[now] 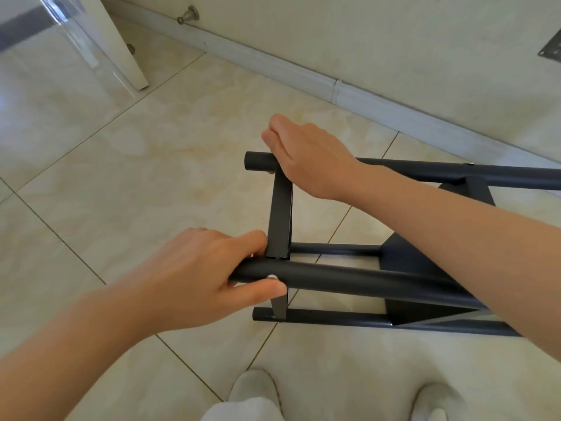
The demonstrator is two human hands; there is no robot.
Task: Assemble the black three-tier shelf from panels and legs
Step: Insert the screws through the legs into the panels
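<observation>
The black shelf (364, 278) lies on its side on the tiled floor, legs running left to right. An end panel (279, 214) stands edge-on between the upper far leg (258, 161) and the near upper leg (349, 279). My left hand (200, 275) grips the left end of the near leg, thumb beside a small silver screw head (271, 277). My right hand (306, 159) wraps over the far leg where the panel meets it. A second panel (406, 259) shows further right, partly hidden by my right forearm.
A baseboard (349, 92) and wall run diagonally behind the shelf. A white furniture leg (121, 44) with clear plastic wrap stands at the upper left. A metal door stop (188, 15) sits at the wall. My two feet in light slippers (255, 390) are at the bottom.
</observation>
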